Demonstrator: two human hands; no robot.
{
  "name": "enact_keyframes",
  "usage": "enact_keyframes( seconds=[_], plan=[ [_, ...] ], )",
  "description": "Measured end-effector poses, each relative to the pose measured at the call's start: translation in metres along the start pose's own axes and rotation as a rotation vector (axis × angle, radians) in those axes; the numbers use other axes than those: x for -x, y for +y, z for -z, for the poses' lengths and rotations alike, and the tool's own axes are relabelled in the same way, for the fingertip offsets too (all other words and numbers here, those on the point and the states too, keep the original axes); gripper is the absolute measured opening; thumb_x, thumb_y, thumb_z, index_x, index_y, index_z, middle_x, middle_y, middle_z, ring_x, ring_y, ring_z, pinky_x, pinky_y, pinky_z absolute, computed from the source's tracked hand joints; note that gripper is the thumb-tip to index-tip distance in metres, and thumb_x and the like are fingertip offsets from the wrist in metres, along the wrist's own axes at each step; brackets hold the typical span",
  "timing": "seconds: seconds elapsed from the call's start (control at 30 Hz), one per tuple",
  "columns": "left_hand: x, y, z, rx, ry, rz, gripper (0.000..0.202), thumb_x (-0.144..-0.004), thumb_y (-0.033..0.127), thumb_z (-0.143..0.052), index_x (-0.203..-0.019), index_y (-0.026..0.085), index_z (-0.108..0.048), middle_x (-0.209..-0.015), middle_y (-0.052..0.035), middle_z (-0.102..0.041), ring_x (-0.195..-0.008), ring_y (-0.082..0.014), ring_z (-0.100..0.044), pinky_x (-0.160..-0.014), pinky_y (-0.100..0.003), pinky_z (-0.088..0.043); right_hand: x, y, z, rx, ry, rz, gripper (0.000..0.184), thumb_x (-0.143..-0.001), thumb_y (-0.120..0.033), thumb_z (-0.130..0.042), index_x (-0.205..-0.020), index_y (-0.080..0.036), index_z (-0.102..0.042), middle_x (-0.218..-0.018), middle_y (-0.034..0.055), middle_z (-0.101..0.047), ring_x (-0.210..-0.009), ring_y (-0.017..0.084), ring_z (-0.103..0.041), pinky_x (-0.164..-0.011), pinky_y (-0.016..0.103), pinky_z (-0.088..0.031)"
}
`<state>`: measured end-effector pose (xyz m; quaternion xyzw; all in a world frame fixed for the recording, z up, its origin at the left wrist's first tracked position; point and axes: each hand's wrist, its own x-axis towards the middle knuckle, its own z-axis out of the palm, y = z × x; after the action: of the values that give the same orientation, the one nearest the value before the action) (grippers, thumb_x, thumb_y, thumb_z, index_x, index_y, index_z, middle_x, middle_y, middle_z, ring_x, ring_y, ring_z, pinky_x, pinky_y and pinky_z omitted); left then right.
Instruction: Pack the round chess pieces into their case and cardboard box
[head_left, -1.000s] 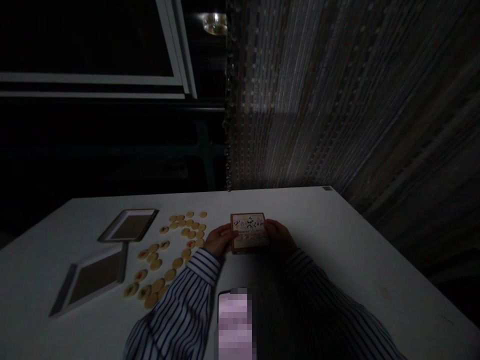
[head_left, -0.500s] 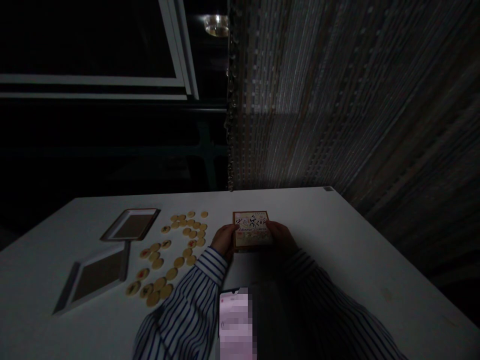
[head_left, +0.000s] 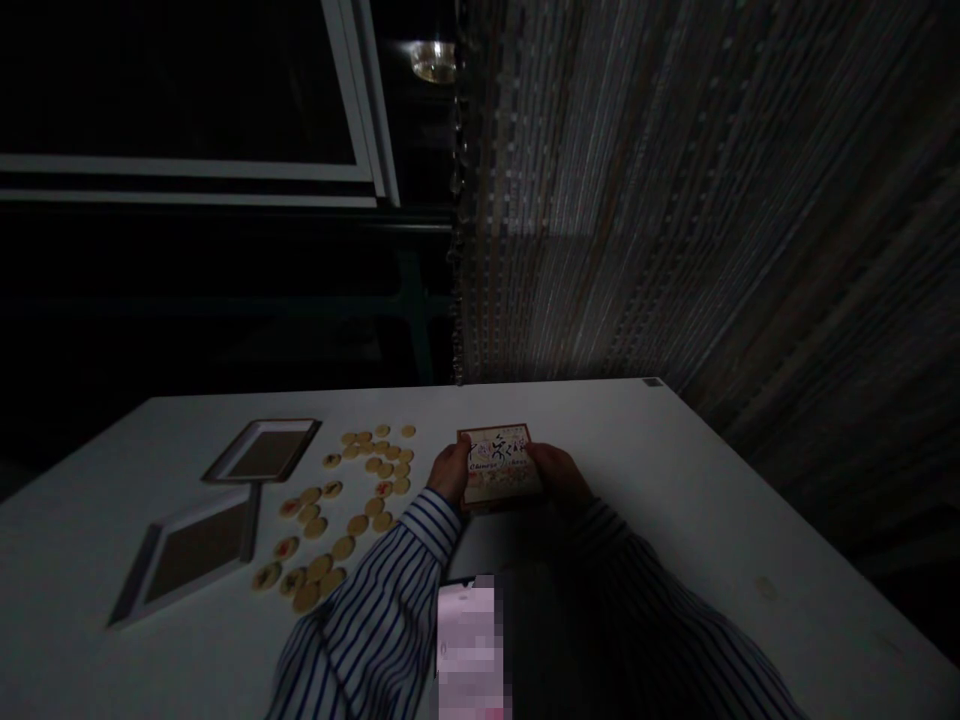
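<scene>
1. We had a stringy curtain (head_left: 600, 200) hanging beyond the desk's far edge, towards the right.
2. The white desk (head_left: 682, 470) spread out beneath our arms.
3. On our left lay two shallow trays, the far tray (head_left: 268, 455) and the near tray (head_left: 199, 548), close together; whether they touched, we could not tell.
4. Straight ahead was the box (head_left: 499, 470), label facing us, right of the round pieces; whether it rested on the desk was unclear. In the last half second it had shifted slightly leftwards and turned a little.
5. Our left hand (head_left: 450, 472) gripped its left side, the thumb now nearer the top corner; our right hand (head_left: 561, 475) gripped the right side. The change seemed a small readjustment, with the box firmly held.
6. The round pieces (head_left: 358, 524) stayed scattered between trays and left hand, so only the box was being handled.
</scene>
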<state>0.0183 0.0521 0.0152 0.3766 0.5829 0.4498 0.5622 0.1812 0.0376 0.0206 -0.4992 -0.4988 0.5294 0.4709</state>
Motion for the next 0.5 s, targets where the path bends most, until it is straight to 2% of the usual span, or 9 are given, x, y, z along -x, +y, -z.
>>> enact_keyframes(
  seconds=[0.27,0.4,0.5],
  plan=[
    [0.005,0.013,0.008,-0.018,0.049,0.009,0.036,-0.079,0.041,-0.045,-0.080,0.009,-0.063,-0.075,-0.0111,-0.068,-0.066,-0.0188,-0.063,-0.056,-0.025,-0.047,0.003,-0.008,-0.001,-0.002,-0.047,-0.083,0.029,-0.067,-0.040,-0.054,-0.077,-0.015,-0.064,-0.069,0.0040,-0.067,-0.064,0.020,-0.062,-0.059,0.030,-0.049],
    [0.011,0.020,0.009,0.012,0.026,0.044,0.034,-0.077,0.039,-0.049,-0.070,0.009,-0.065,-0.065,-0.0101,-0.068,-0.062,-0.0182,-0.063,-0.056,-0.023,-0.047,0.003,-0.008,0.001,0.071,-0.037,-0.037,0.028,-0.070,-0.039,-0.053,-0.077,-0.015,-0.064,-0.068,0.0044,-0.067,-0.065,0.020,-0.063,-0.061,0.030,-0.050],
    [0.016,0.022,0.009,0.081,-0.026,0.084,0.035,-0.076,0.041,-0.051,-0.073,0.009,-0.065,-0.063,-0.0106,-0.068,-0.061,-0.0187,-0.064,-0.055,-0.024,-0.048,0.003,-0.009,0.003,0.130,-0.033,0.000,0.029,-0.071,-0.040,-0.051,-0.076,-0.015,-0.065,-0.067,0.0051,-0.067,-0.066,0.020,-0.063,-0.061,0.030,-0.050]
  ],
)
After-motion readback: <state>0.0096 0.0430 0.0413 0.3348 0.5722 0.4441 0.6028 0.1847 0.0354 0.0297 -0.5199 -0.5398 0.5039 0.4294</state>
